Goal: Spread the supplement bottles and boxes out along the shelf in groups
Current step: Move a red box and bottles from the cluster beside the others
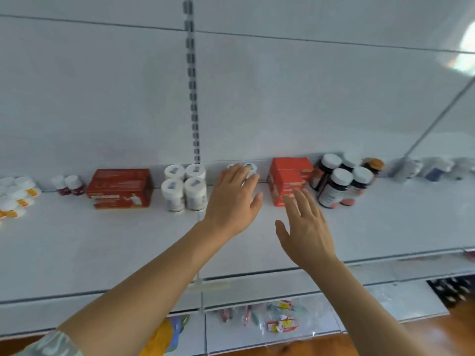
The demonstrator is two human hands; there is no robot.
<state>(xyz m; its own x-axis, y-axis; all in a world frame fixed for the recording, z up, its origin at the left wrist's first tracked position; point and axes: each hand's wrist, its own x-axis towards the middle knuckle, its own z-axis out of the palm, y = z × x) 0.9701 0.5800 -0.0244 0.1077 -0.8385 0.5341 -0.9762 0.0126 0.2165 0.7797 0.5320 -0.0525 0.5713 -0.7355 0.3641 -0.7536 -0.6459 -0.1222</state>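
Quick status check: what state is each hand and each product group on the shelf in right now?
Left hand: open, fingers over the white-capped bottles at the back.
Right hand: open, holds nothing, fingertips before the orange boxes.
White bottles: upright, four together.
Red boxes: stacked.
Dark bottles: clustered, upright.

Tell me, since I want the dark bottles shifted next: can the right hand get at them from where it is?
Probably yes. The right hand hangs open in front of the red boxes, and the dark bottles stand just to their right at the shelf's back, with nothing in front of them.
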